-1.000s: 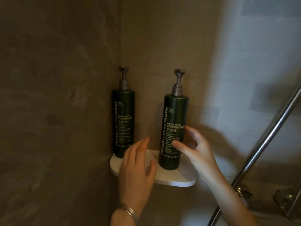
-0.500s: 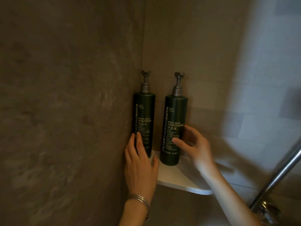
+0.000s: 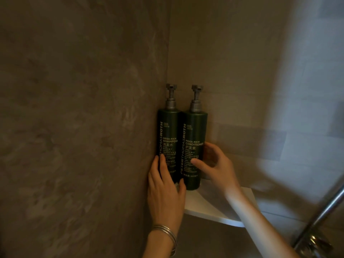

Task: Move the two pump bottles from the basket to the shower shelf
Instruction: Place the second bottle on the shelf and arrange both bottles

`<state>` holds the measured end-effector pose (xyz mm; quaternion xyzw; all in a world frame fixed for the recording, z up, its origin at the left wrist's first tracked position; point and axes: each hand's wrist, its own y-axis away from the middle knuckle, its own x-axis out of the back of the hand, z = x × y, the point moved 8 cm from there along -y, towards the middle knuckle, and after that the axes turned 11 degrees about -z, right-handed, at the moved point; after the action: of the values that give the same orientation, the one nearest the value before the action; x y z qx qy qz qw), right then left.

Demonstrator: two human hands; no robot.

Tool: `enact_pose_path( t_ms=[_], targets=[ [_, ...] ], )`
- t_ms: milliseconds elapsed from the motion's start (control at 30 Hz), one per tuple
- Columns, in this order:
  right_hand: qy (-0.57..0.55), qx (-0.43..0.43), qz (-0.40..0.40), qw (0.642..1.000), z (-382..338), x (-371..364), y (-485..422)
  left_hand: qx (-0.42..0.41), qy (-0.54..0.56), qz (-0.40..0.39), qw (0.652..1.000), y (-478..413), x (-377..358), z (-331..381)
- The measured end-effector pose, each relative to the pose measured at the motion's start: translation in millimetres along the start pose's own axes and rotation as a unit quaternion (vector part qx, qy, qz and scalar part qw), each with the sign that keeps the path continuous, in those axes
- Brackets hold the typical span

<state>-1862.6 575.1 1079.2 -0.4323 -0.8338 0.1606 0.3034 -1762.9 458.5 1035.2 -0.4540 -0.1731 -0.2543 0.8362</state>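
Both pump bottles are upright on the white shower shelf (image 3: 214, 211), tucked in the corner and touching. The shampoo bottle (image 3: 168, 142) is at 9 o'clock of the conditioner bottle (image 3: 194, 146). Left hand (image 3: 164, 194) cups the shampoo bottle low between fingers and thumb. Right hand (image 3: 217, 168) pinches the conditioner bottle, thumb in front, fingers behind.

Looks like final seating: set bases flat, labels forward, let go one hand at a time.

Shampoo base is hidden by the left hand. Basket out of view. Metal rail (image 3: 325, 211) at 4 o'clock is cut off.

The shampoo (image 3: 168, 131) and conditioner (image 3: 195, 131) are dark green with pale lettering and grey pumps (image 3: 171, 98). The shelf (image 3: 214, 211) is white. The left wall (image 3: 74, 127) is mottled brown, the right wall (image 3: 297, 146) pale grey-beige tiles. The bangles (image 3: 164, 232) are silver, the rail (image 3: 327, 208) chrome.
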Motion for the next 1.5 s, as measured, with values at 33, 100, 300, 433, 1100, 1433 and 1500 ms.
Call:
enact_pose_path(
  t_ms=[33, 100, 300, 433, 1100, 1433, 1500],
  targets=[
    [0.009, 0.006, 0.004, 1.000, -3.3, 1.7, -0.8, -0.003, 0.002, 0.000, 1.000, 0.3, -0.2, 0.1],
    [0.031, 0.026, 0.023, 0.999, -12.8, 8.7, -2.4, -0.013, 0.010, 0.004, 1.000, 0.4, 1.0, 1.1],
    [0.045, 0.087, 0.044, 0.994, -52.9, 30.4, -14.1, -0.044, 0.035, 0.035, 0.998, -13.0, 18.9, 8.2],
    [0.038, 0.132, 0.044, 0.990, -92.3, 51.1, -41.3, -0.062, 0.029, 0.033, 0.997, -19.8, 20.6, 15.8],
    [0.302, 0.141, -0.336, 0.881, -174.9, -7.6, -160.8, -0.114, -0.013, 0.036, 0.993, -19.5, 8.8, 2.2],
    [0.189, 0.105, -0.348, 0.912, -165.1, -9.9, -161.3, -0.110, -0.015, 0.021, 0.994, -0.2, 0.9, -2.4],
    [0.195, 0.103, -0.354, 0.909, -166.9, -11.0, -160.6, -0.111, -0.005, 0.028, 0.993, 1.6, 3.2, -2.8]
  ],
)
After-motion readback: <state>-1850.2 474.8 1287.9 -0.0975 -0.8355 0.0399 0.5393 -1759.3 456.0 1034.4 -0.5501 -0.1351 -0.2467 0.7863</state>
